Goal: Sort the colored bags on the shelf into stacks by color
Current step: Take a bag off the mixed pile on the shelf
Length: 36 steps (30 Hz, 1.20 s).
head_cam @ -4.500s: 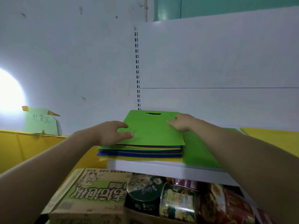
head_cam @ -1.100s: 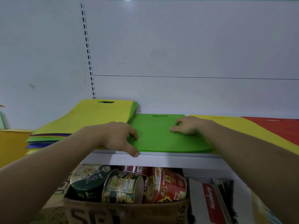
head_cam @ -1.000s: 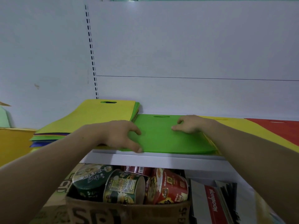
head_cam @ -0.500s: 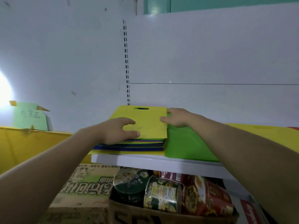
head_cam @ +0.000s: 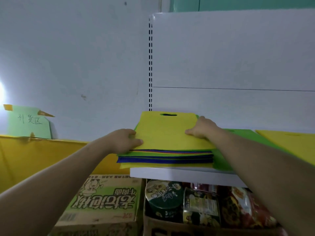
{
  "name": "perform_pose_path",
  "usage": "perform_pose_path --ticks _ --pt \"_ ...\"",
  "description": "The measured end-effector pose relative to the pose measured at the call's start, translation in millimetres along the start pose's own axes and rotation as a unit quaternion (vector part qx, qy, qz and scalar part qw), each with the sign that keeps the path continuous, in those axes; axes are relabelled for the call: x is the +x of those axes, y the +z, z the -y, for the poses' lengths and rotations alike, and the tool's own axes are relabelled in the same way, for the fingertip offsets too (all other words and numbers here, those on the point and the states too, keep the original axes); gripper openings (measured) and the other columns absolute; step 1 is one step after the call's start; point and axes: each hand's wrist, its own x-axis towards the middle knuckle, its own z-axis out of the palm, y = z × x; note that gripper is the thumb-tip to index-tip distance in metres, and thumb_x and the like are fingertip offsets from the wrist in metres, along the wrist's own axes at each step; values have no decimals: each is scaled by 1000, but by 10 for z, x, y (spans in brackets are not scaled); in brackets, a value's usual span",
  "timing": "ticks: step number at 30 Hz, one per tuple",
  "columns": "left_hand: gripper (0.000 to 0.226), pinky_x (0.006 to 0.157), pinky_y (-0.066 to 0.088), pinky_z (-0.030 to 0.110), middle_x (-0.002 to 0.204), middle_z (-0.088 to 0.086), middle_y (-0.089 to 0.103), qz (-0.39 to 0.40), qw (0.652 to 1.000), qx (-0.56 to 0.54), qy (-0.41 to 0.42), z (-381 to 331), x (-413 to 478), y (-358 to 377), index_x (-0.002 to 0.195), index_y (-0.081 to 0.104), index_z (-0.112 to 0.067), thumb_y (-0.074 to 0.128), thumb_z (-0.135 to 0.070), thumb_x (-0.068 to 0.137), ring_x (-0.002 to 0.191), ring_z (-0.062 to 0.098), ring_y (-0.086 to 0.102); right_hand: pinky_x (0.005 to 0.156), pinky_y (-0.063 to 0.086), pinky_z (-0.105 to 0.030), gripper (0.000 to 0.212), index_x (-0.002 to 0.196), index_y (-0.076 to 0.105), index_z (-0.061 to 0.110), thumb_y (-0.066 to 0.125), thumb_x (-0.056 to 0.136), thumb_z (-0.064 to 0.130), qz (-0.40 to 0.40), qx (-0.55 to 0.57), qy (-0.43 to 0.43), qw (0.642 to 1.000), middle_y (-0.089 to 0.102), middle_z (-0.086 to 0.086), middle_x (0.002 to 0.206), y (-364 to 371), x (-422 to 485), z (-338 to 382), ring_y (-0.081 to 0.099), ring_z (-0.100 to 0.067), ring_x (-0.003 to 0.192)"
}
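Note:
A mixed stack of flat coloured bags (head_cam: 165, 156) lies at the left end of the white shelf (head_cam: 184, 175). Its top bag is yellow (head_cam: 166, 132), with a cut-out handle at the far edge. My left hand (head_cam: 125, 141) grips the yellow bag's left edge, thumb on top and fingers underneath. My right hand (head_cam: 202, 127) pinches its right edge. Right of the stack lies a green bag stack (head_cam: 245, 135), partly hidden by my right arm. Further right sits a yellow stack (head_cam: 289, 142).
Below the shelf stand a green-printed noodle carton (head_cam: 104, 200) and an open box of instant-noodle cups (head_cam: 196, 203). A yellow board (head_cam: 42, 157) runs along the left under a green paper sign (head_cam: 29, 121). White shelf backing rises behind the bags.
The green bag went from the mixed stack to the green stack on the right. Both hands then came back left and took hold of the yellow top bag's edges.

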Motion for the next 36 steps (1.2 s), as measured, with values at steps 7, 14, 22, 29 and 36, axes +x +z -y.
perform_pose_path --ticks 7,14,22,29,36 --pt "68 103 32 34 148 6 36 6 1000 -2 -6 -37 5 -1 144 34 -16 47 -55 90 131 24 39 50 31 -27 18 75 44 10 56 88 13 -66 60 -6 996 53 -8 89 -76 139 -45 51 -26 81" --pt "71 105 33 36 149 6 35 -38 998 -42 -14 -40 47 -72 145 33 -15 51 -54 89 132 25 39 68 41 -30 13 94 58 7 50 94 17 -107 349 -64 929 55 -8 89 -409 27 -44 51 -23 80" --pt "74 95 45 42 140 9 47 -129 914 -385 -13 -339 164 -190 147 28 -16 65 -39 86 114 28 52 62 50 -28 7 92 58 19 53 96 18 -131 581 -49 802 63 -2 92 -849 -317 -253 61 -15 73" --pt "27 74 50 35 106 8 65 -44 892 -444 74 -949 45 -22 115 56 -16 58 -5 90 87 23 63 69 52 -32 11 86 58 20 56 94 13 -185 585 -21 789 66 -3 93 -1193 -729 -856 62 -19 80" --pt "31 62 49 29 85 2 63 -93 875 -445 163 -1967 -346 301 109 47 -20 58 0 88 71 17 61 74 51 -37 7 85 57 19 57 91 22 -272 494 41 825 64 -7 100 -1688 -1213 -1804 58 -22 82"
